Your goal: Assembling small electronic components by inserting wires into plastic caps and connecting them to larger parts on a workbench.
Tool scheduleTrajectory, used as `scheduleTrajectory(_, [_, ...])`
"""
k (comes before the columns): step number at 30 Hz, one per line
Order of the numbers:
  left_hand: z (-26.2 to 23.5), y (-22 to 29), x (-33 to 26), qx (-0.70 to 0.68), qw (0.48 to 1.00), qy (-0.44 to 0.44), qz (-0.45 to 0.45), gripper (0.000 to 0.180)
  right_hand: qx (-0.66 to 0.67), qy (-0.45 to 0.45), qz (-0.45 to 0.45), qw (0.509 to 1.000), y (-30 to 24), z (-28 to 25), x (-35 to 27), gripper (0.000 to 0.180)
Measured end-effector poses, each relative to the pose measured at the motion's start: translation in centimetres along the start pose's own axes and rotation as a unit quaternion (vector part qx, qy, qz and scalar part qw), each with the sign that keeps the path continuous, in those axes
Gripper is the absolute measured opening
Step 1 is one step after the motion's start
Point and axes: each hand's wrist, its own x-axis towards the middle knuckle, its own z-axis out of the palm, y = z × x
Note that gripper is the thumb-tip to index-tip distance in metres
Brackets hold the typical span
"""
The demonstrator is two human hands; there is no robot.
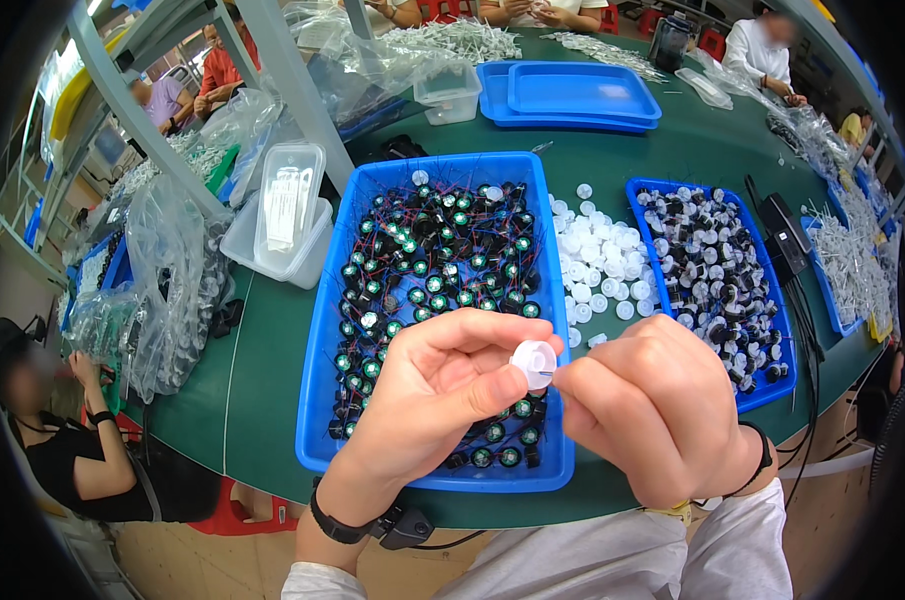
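Observation:
A small round white plastic cap (534, 364) is pinched between the thumb and fingers of my left hand (452, 370). Close against it, my right hand (662, 405) has its fingers curled shut at the cap's right side; a thin dark wire shows at the cap, and whatever else those fingertips grip is too small to make out. Both hands are over the front part of a blue tray (315, 400) full of small black round parts (437, 285) with green faces and red and dark wires. Just right of that tray lies a heap of loose white caps (597, 255).
A second blue tray (787, 385) at the right holds black parts with white caps. Black cables (800, 320) and a black box (784, 235) lie beyond it. Shallow blue trays (582, 95) and clear tubs (282, 240) stand farther back. A metal post (302, 100) rises at left. Several people sit around.

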Motion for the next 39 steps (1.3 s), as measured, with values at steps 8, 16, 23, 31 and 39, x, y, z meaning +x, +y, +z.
scheduleTrajectory(8, [0.0, 0.1, 0.1, -0.018, 1.000, 0.000, 0.002, 0.037, -0.017, -0.019, -0.014, 1.000, 0.0, -0.4, 0.3, 0.027])
scheduleTrajectory(16, [0.3, 0.2, 0.2, -0.003, 1.000, 0.011, 0.000, 0.033, -0.026, -0.008, -0.022, 0.999, 0.0, -0.2, 0.2, 0.027])
scheduleTrajectory(23, [-0.4, -0.5, 0.4, -0.044, 0.998, -0.032, 0.045, 0.032, -0.026, -0.006, -0.020, 0.999, -0.1, -0.1, 0.2, 0.026])
scheduleTrajectory(31, [-0.6, -0.6, 0.4, -0.048, 0.996, -0.052, 0.055, 0.032, -0.021, 0.003, -0.007, 1.000, -0.1, 0.2, 0.0, 0.029])
scheduleTrajectory(39, [-0.1, -0.2, 0.3, -0.023, 0.999, -0.023, 0.037, 0.034, -0.016, -0.002, 0.010, 1.000, 0.0, 0.3, -0.3, 0.029])
